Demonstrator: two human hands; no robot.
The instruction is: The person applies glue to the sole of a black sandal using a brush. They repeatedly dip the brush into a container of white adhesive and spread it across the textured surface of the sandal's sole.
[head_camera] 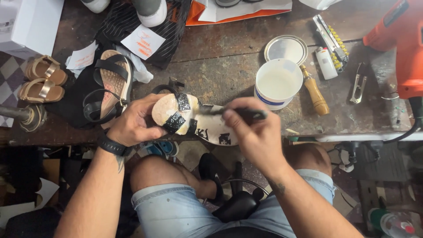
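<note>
My left hand [132, 123] grips the toe end of a sandal sole [196, 119] turned underside up, pale with black strap ends folded onto it. My right hand [255, 132] holds a thin black brush [240, 112] whose tip rests on the sole's middle. The sole hangs over the front edge of the wooden workbench [220, 66], above my knees. An open white tub of white glue [278, 83] stands just behind the brush, with its round metal lid [286, 47] beyond.
A black strappy sandal [110, 88] lies left of my hand, a gold pair [42, 79] farther left. Right of the tub lie a wooden-handled tool [315, 92], a lighter [326, 64], nippers [358, 86] and an orange heat gun [403, 44]. Paper slips and bags sit at the back.
</note>
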